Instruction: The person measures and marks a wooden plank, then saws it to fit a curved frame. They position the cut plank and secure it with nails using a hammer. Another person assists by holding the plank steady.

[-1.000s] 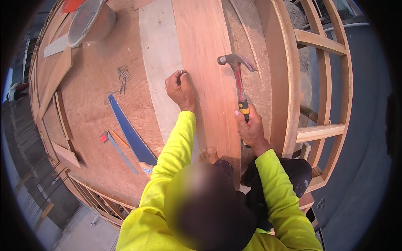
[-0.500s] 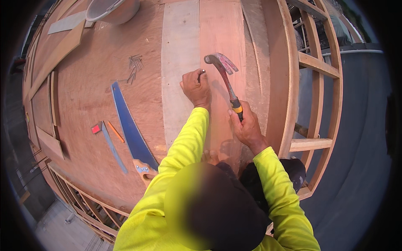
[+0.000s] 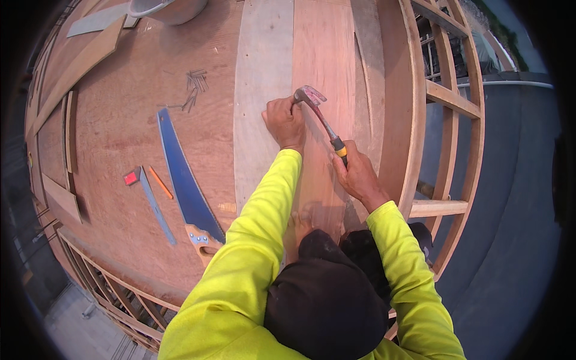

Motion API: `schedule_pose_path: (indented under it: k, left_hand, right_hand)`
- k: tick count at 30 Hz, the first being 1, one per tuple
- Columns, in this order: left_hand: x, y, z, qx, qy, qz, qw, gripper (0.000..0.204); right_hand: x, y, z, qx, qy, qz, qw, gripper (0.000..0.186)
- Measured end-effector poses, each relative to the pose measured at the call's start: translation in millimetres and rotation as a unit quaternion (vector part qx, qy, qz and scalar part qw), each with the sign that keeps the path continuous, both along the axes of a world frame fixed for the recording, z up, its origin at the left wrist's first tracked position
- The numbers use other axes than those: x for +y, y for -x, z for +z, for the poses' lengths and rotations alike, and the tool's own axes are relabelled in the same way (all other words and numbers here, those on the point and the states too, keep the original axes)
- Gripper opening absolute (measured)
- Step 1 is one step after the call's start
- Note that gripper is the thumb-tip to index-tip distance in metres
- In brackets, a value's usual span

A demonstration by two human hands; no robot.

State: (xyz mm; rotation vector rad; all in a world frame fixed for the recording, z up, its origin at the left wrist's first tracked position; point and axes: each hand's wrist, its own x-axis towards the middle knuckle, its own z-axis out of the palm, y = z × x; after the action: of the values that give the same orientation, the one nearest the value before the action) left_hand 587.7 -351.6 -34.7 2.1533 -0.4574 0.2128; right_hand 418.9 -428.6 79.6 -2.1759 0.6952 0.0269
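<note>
A claw hammer point(image 3: 323, 119) with a worn red head and a black-and-yellow grip is in my right hand point(image 3: 361, 175), the fingers wrapped round the grip. Its head is right at the fingertips of my left hand point(image 3: 284, 125). That hand is closed in a pinch and rests at the seam of a pale grey board strip point(image 3: 258, 72) and a pinkish plywood strip point(image 3: 324, 54). The nail it pinches is hidden now behind the hammer head; its tip showed in the earlier frame. Loose nails point(image 3: 195, 84) lie in a small pile to the left.
Left of my arm lie a blue handsaw point(image 3: 185, 177), an orange pencil point(image 3: 161, 182) and a try square point(image 3: 156, 206) with a red end. A bucket point(image 3: 171, 13) stands at the far edge. Wood offcuts point(image 3: 81, 75) lie far left. Open timber framing point(image 3: 453, 99) runs along the right.
The hammer head has come down onto the nail at my left fingertips, covering it. My left hand stays at the seam. The view has shifted slightly.
</note>
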Motion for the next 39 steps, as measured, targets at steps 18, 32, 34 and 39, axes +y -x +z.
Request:
schedule_pose_path:
  k: [18,32,34,39]
  left_hand:
    - [-6,3,5,0.005,0.033,0.011,0.999,0.007]
    - [57,26,21,0.075,-0.218,0.02,0.973,0.108]
    - [62,33,22,0.085,-0.232,0.021,0.969,0.109]
    - [42,25,32,0.132,-0.238,0.028,0.962,0.108]
  right_hand:
    - [0,3,-1,-0.034,0.049,0.0,0.998,0.024]
    - [-15,-8,0,0.036,0.028,0.006,0.999,0.025]
    - [6,-8,14,-0.125,-0.002,-0.053,0.991,0.024]
    - [-6,10,-24,-0.042,0.027,0.004,0.999,0.03]
